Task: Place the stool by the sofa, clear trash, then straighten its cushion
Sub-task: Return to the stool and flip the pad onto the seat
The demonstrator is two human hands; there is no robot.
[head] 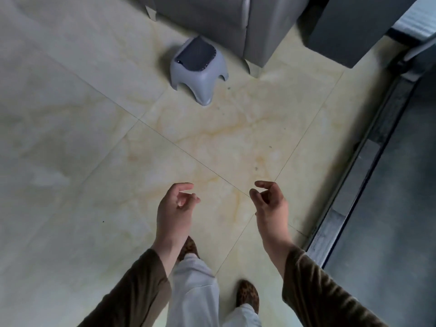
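Observation:
A small grey plastic stool with a dark seat top stands upright on the pale tiled floor, close to the front corner of the grey sofa. My left hand and my right hand hang over the floor well short of the stool. Both hands are empty, with loosely curled fingers held apart. No cushion and no trash are in view.
A dark grey block stands to the right of the sofa. A dark sliding-door track runs along the right, with darker flooring beyond. My feet in patterned slippers are on the tiles below my hands.

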